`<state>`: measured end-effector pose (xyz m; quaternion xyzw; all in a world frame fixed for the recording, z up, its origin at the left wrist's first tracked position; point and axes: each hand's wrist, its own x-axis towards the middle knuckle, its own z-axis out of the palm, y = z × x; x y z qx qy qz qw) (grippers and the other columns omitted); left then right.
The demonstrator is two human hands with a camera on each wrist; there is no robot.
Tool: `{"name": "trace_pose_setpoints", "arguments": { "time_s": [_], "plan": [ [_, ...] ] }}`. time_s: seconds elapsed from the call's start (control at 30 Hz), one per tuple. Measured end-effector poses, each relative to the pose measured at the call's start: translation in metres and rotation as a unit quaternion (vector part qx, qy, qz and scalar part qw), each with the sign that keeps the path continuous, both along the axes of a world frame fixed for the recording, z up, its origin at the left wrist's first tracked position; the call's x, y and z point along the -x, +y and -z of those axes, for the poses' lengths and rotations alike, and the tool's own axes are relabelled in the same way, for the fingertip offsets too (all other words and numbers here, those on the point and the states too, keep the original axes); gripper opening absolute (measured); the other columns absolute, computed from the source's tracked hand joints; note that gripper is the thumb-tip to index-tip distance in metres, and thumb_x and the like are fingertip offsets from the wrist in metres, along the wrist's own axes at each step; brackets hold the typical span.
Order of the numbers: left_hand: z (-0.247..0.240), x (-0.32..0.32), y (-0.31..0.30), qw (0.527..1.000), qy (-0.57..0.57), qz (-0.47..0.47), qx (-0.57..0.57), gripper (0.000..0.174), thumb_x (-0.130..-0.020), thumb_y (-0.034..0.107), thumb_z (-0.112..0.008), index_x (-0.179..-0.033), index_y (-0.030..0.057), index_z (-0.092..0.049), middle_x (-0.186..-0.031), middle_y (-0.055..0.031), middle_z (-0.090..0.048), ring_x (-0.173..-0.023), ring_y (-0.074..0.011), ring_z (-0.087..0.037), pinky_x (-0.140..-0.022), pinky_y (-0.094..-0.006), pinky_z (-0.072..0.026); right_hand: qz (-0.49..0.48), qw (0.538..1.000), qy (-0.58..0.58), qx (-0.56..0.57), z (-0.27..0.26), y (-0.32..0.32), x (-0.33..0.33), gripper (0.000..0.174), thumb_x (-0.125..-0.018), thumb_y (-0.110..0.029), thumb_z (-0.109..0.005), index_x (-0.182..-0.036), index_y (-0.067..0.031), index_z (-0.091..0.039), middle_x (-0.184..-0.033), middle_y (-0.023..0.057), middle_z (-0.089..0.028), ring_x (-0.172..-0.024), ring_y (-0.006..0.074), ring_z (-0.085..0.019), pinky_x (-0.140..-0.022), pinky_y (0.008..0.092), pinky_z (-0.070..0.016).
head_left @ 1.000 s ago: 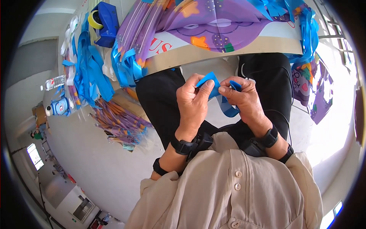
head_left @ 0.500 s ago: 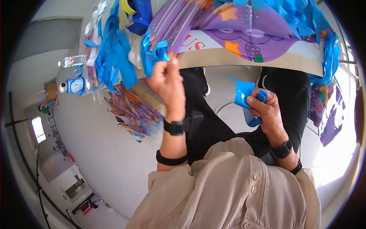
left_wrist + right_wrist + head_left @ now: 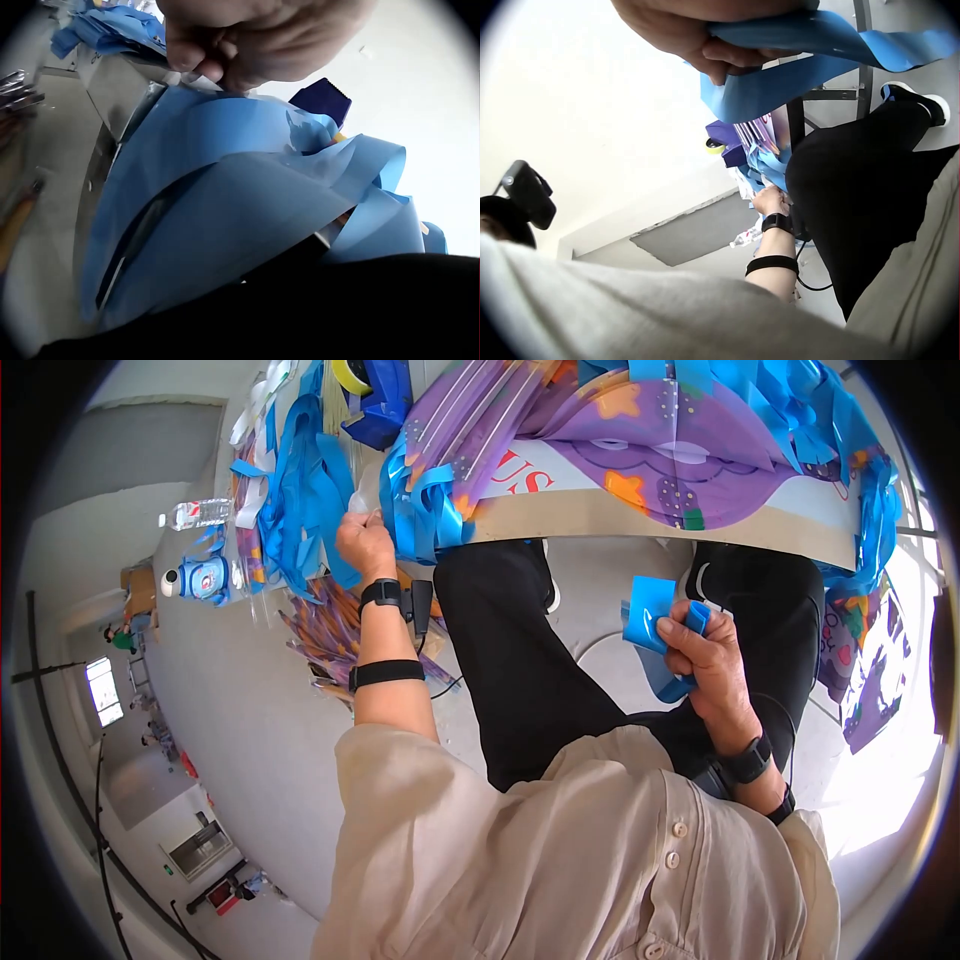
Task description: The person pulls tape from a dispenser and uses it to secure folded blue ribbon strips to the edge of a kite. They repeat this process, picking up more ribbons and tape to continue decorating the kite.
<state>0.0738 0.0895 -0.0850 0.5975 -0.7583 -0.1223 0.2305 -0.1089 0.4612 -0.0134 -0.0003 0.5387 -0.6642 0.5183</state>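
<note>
Curled fingers of the left hand (image 3: 366, 547) pinch the end of a white strip (image 3: 360, 499) at the table's left edge. In the left wrist view that hand (image 3: 262, 37) is above wide blue ribbon (image 3: 247, 187), with a bit of white under its fingertips. Out over the lap, the right hand (image 3: 712, 660) grips a folded blue ribbon (image 3: 650, 610) between thumb and fingers; one flat end sticks up and a loop hangs below. The right wrist view shows the same blue ribbon (image 3: 757, 90) in the right hand (image 3: 705, 30).
A cardboard-edged table (image 3: 780, 540) holds purple printed sheets (image 3: 670, 460) and a blue tape dispenser (image 3: 380, 405). Blue ribbons (image 3: 300, 500) hang at its left, near a water bottle (image 3: 200, 513) and blue flask (image 3: 205, 578). Purple bundles (image 3: 325, 625) lie lower left.
The left hand has left the blue ribbon by the right hand and moved left to the white strip. The right hand still holds the ribbon, and the view has shifted.
</note>
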Motion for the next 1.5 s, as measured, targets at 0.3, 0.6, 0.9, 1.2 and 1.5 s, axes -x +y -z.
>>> {"name": "trace_pose_setpoints", "arguments": {
  "time_s": [0.3,0.6,0.9,1.2,1.5],
  "plan": [
    [-0.045,-0.008,0.022,0.968,0.227,0.002,0.105,0.013,-0.077,0.007,-0.066,-0.078,-0.0046,-0.060,-0.075,-0.0091,-0.062,-0.064,-0.0162,-0.056,-0.060,-0.0288,-0.0462,0.025,0.999,0.020,0.016,0.007,0.001,0.002,0.009,-0.080,-0.006,-0.067,-0.074,-0.0046,-0.060,-0.058,-0.0040,-0.048,-0.047,0.0022,-0.036,-0.043,0.0187,-0.0244],
    [-0.062,0.092,0.240,0.746,0.310,0.298,-0.508,0.013,-0.080,0.007,-0.067,-0.088,-0.0021,-0.063,-0.072,0.0008,-0.057,-0.064,-0.0040,-0.048,-0.059,-0.0188,-0.0415,0.018,0.995,0.101,-0.020,0.007,0.005,0.012,0.014,-0.078,-0.010,-0.069,-0.069,-0.0059,-0.060,-0.053,-0.0060,-0.044,-0.048,0.0016,-0.036,-0.043,0.0197,-0.0257],
    [-0.045,0.123,0.264,0.721,0.423,0.162,-0.525,0.013,-0.076,0.008,-0.071,-0.078,-0.0007,-0.061,-0.068,-0.0006,-0.058,-0.060,-0.0046,-0.047,-0.054,-0.0212,-0.0407,0.134,0.989,0.042,-0.054,0.034,0.007,0.026,0.013,-0.077,-0.007,-0.068,-0.068,-0.0046,-0.060,-0.053,-0.0051,-0.046,-0.047,0.0015,-0.036,-0.042,0.0197,-0.0254],
    [-0.049,0.117,0.236,0.893,0.165,0.334,-0.253,0.019,-0.075,0.002,-0.065,-0.089,-0.0032,-0.054,-0.083,-0.0156,-0.056,-0.069,-0.0288,-0.057,-0.064,-0.0362,-0.0460,0.100,0.988,0.104,-0.061,0.043,-0.014,0.052,0.008,-0.072,-0.003,-0.071,-0.072,0.0007,-0.063,-0.065,0.0006,-0.059,-0.056,0.0060,-0.051,-0.051,0.0225,-0.0430],
    [-0.012,0.156,0.250,0.828,0.379,0.154,-0.384,0.015,-0.079,0.006,-0.068,-0.085,-0.0035,-0.058,-0.065,-0.0013,-0.057,-0.051,-0.0044,-0.046,-0.046,-0.0186,-0.0358,0.091,0.985,0.111,-0.098,0.053,-0.043,0.055,0.011,-0.071,-0.003,-0.071,-0.075,0.0031,-0.063,-0.065,0.0021,-0.059,-0.057,0.0071,-0.051,-0.050,0.0240,-0.0412]
  ]
}}
